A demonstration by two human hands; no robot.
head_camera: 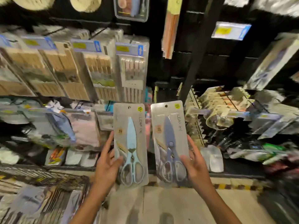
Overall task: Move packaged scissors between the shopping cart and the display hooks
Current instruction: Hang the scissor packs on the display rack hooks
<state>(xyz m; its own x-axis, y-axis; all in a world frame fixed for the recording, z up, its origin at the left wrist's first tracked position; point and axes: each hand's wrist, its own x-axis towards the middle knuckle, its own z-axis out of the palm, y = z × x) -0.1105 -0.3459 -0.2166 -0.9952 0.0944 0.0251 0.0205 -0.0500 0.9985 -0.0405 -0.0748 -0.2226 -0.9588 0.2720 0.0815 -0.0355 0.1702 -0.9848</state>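
The left hand (107, 165) grasps the light-blue scissors pack (130, 143) and the right hand (194, 167) the grey-blue scissors pack (169, 141), both upright side by side near the far display rack (202, 46), hang holes topmost, likely for hooking.

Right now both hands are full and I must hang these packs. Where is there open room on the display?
Open: the dark panel between the chopstick packs and the black post. Crowded: the hooks behind the left hand and beside the right hand.
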